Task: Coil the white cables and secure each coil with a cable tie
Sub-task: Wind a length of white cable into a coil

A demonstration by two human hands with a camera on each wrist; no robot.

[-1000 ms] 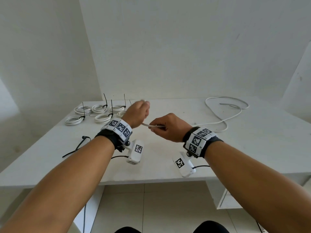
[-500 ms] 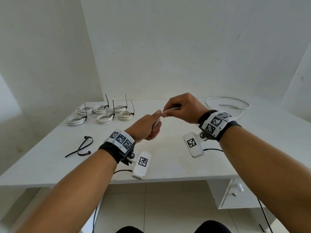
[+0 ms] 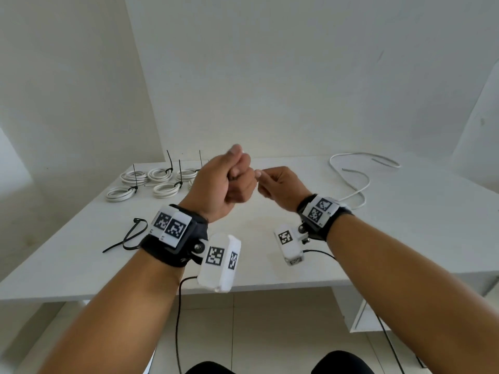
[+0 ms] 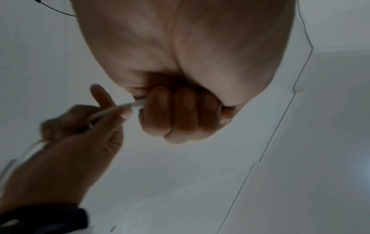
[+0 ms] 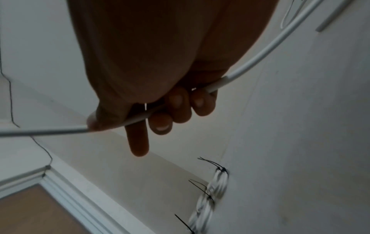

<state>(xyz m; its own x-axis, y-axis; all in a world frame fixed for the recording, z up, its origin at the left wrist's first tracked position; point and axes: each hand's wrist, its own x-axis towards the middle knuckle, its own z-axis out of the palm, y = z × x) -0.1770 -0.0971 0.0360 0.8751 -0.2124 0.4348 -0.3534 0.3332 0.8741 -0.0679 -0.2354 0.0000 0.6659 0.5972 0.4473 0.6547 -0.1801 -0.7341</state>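
My left hand (image 3: pixel 226 182) is balled into a fist above the table (image 3: pixel 405 225), its fingers (image 4: pixel 176 114) curled tight over the end of the white cable (image 5: pixel 260 53); from the left wrist view I see a short stretch of it coming out of the fist. Just beside it, my right hand (image 3: pixel 280 187) has the same cable pinched between thumb and curled fingers (image 5: pixel 178 107), with the index finger pointing straight out past it. From the right wrist view the cable runs through that grip and leaves on both sides. Both hands are raised over the table's middle, nearly touching each other.

Beyond my right hand, the rest of the cable lies in loose loops on the table's far right part, its free end resting inside a loop. At the table's far left sit the finished coils (image 3: pixel 162 182), a cluster of white rings, each cinched by a black tie with its tail sticking up. Nearer the table's front left edge, beside my left wrist, lie loose black cable ties (image 3: pixel 132 234).
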